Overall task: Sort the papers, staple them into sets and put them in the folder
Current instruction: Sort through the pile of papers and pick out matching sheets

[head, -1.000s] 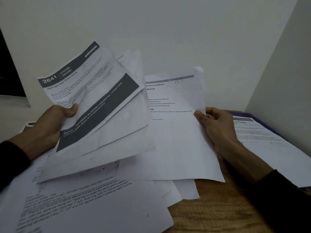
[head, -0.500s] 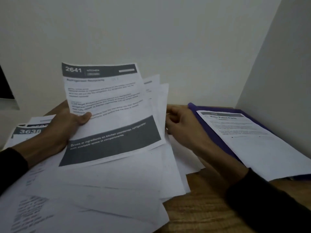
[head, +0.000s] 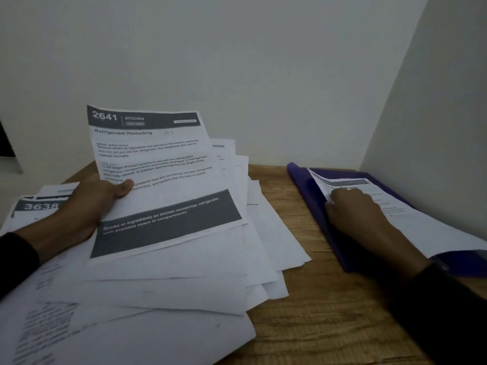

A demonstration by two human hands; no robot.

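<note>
The left hand [head: 89,206] grasps a fanned bundle of white printed papers [head: 158,185] over the loose sheets near the wooden table's [head: 303,312] left edge. The right hand [head: 355,214] rests on the white sheet [head: 421,225] inside the open purple folder [head: 311,196] at the far right corner; its fingers are hidden, so I cannot tell its grip.

Left of tabletop [head: 303,312]: loose paper pile [head: 184,285], "2641" sheet [head: 158,180] on top.
Far left: "3638" sheet [head: 39,206].
Right: folder [head: 316,206], one sheet [head: 421,225] on it.
</note>
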